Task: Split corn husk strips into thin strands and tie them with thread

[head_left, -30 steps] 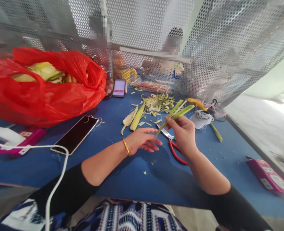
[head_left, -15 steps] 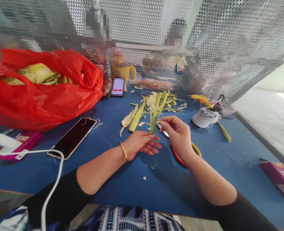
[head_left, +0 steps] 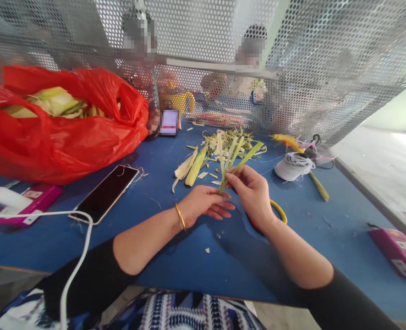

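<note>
A small bundle of pale green corn husk strips stands up between my hands, fanned out at the top. My left hand pinches its base between thumb and index finger, with the other fingers stretched loosely. My right hand has thumb and forefinger closed on the strips just above, where one strip leans to the right. Under my right hand lie scissors, mostly hidden, with a yellow handle loop showing. Just beyond, two whole husk pieces lie beside a heap of husk scraps.
A red plastic bag of husks fills the left. A phone lies before it, near a white cable and a purple power strip. White cord and another purple power strip are at right. Perforated metal panels stand behind.
My right hand has moved slightly left and closed on the strips. One strip now leans right and the bundle is fanned wider. My left hand stays nearly where it was.
</note>
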`<action>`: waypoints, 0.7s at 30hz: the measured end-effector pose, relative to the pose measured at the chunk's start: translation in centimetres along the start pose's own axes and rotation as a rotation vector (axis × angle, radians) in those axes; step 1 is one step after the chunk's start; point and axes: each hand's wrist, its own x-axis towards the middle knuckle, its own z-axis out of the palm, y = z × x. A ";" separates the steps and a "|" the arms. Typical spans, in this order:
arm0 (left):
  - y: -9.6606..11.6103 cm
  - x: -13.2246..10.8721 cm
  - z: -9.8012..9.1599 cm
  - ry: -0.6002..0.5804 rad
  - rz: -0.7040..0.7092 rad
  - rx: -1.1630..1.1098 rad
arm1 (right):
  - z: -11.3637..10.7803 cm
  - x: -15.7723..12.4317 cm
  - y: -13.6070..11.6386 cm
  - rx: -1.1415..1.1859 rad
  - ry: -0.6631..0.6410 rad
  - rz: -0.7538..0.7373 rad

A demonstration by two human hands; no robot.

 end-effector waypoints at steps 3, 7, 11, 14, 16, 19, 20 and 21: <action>0.2 0.2 -0.5 -0.084 -0.029 -0.152 | -0.1 0.1 0.0 0.026 0.011 -0.013; 0.1 0.6 -0.8 -0.084 -0.025 -0.266 | -0.2 0.0 0.0 -0.073 0.050 -0.102; 0.1 0.5 -0.6 -0.033 0.019 -0.302 | -0.3 -0.5 -0.2 -0.251 0.019 -0.325; 0.2 0.4 -0.6 0.017 0.066 -0.320 | -0.3 -0.9 -0.3 -0.336 -0.050 -0.548; 0.3 0.4 -0.6 0.036 0.099 -0.326 | -0.2 -1.2 -0.2 -0.349 -0.072 -0.627; 0.3 0.5 -0.7 0.017 0.130 -0.309 | -0.2 -1.3 -0.1 -0.315 -0.008 -0.546; 0.3 0.5 -0.7 0.003 0.129 -0.296 | -0.2 -1.2 0.0 -0.287 0.024 -0.488; 0.3 0.4 -0.7 -0.004 0.121 -0.282 | -0.1 -1.1 0.1 -0.253 0.051 -0.432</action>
